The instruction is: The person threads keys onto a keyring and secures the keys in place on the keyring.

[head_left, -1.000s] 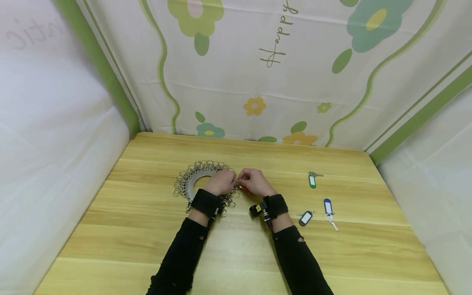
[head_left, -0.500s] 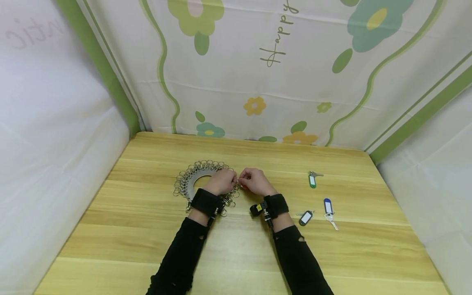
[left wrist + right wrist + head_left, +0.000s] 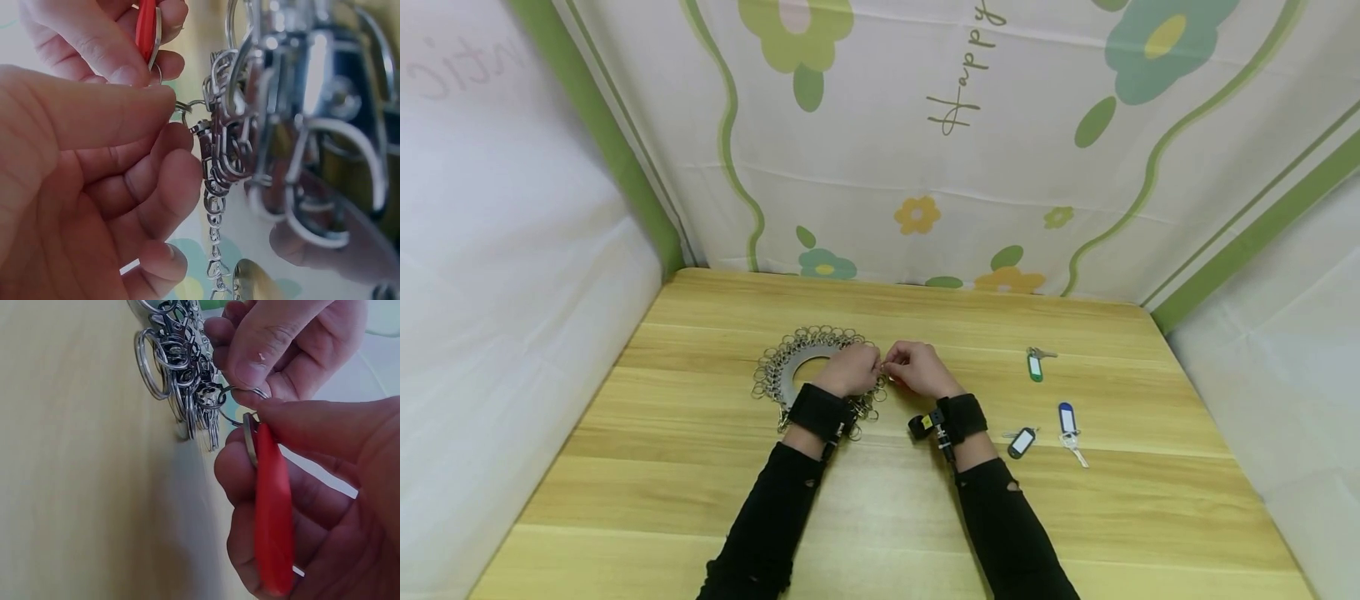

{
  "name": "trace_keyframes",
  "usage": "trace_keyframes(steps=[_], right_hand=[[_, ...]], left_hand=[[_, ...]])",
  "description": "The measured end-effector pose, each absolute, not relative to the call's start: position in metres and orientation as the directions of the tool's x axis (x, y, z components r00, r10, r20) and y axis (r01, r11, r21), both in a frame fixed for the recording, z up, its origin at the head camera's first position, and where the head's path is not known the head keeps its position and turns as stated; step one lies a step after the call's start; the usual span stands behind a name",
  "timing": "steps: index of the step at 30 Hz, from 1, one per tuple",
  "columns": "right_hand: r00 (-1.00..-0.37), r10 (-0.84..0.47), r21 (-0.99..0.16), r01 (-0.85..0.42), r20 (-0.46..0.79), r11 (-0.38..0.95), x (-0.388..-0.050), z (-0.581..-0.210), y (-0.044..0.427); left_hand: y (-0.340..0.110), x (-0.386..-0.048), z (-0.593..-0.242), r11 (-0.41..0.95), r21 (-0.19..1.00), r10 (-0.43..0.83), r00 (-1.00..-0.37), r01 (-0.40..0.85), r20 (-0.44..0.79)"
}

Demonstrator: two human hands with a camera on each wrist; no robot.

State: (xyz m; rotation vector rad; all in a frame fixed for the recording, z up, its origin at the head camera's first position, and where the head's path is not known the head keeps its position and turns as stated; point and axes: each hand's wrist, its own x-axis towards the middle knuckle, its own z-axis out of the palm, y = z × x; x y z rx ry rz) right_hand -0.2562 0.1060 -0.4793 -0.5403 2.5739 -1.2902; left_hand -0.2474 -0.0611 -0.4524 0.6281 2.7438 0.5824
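A grey ring-shaped holder [image 3: 788,375] with many split rings and clasps round its edge lies on the table. My left hand [image 3: 852,369] is over its right side; thumb and fingers pinch a split ring [image 3: 250,391] that hangs from a clasp. Close by on the right, my right hand [image 3: 919,369] holds a red key tag [image 3: 273,512] with a key [image 3: 250,439] flat beside it. In the right wrist view the tag's top end meets the split ring at my fingertips. Whether the tag is threaded on that ring is hidden by the fingers.
To the right on the wooden table [image 3: 1120,517] lie a green key tag [image 3: 1035,367], a black key tag [image 3: 1022,443] and a blue key tag [image 3: 1067,418], each with keys. Printed curtains [image 3: 850,183] rise at the back and both sides.
Both hands stay at the holder's right side. My right fingertips shift very slightly away from the left hand and back. The tags on the table have not moved.
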Motion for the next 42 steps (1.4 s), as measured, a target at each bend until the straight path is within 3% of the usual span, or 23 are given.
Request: trace_keyframes(steps=[20, 31, 42], right_hand=[[-0.929, -0.362, -0.818, -0.155, -0.070, 0.554, -0.2558, -0.4801, 0.1065], [-0.910, -0.414, -0.802, -0.217, -0.041, 0.557, -0.2555, -0.4784, 0.1064], [-0.922, -0.381, -0.814, -0.170, -0.067, 0.555, -0.2545, -0.4771, 0.1053]], left_hand=[[-0.0604, -0.2470, -0.4518, 0.815, 0.448, 0.468, -0.874, 0.368, -0.132], [-0.0608, -0.2461, -0.4513, 0.826, 0.424, 0.468, -0.872, 0.372, -0.147], [-0.0605, -0.2451, -0.4485, 0.807, 0.450, 0.472, -0.876, 0.384, -0.099]])
